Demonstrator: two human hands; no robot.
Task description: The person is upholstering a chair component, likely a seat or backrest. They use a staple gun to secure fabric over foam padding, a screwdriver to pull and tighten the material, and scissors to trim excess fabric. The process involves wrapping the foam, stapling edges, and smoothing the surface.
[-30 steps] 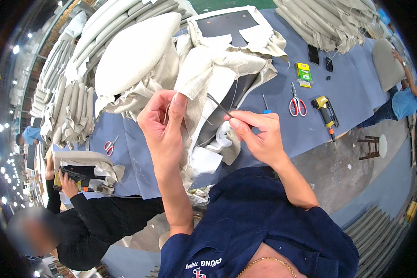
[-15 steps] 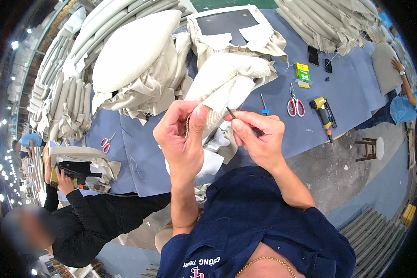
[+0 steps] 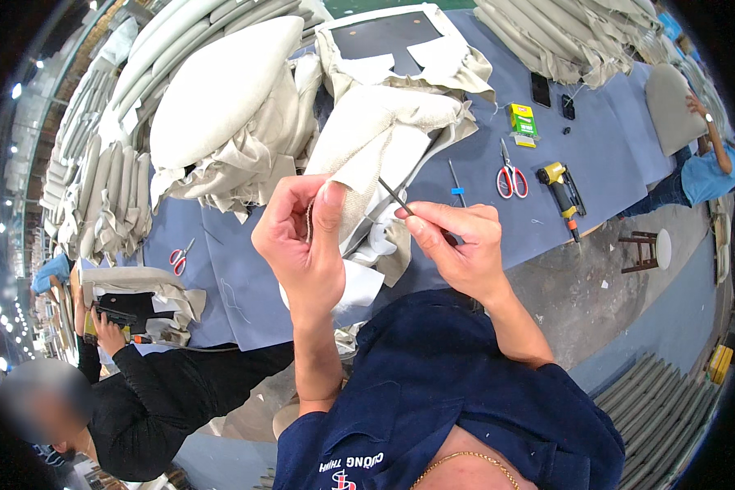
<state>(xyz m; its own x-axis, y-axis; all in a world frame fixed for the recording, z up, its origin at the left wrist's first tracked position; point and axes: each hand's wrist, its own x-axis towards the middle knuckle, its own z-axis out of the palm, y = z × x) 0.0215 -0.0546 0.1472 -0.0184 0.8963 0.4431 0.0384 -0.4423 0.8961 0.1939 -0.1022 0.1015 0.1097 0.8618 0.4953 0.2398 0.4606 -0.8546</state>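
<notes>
In the head view, beige fabric [image 3: 361, 167] is pinched between the thumb and fingers of the left hand [image 3: 302, 237], above the near edge of the surface [image 3: 621, 163]. A thin dark rod [image 3: 395, 196] is gripped by the right hand [image 3: 461, 245], its end directed at the fabric; whether contact is made cannot be told. The hands are held apart. Red-handled scissors [image 3: 510, 181] and a yellow-and-black air tool [image 3: 560, 194] are laid rightward, the latter at the near edge.

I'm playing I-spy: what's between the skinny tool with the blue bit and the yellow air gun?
Red-handled scissors lie between them, as the head view shows.
</notes>
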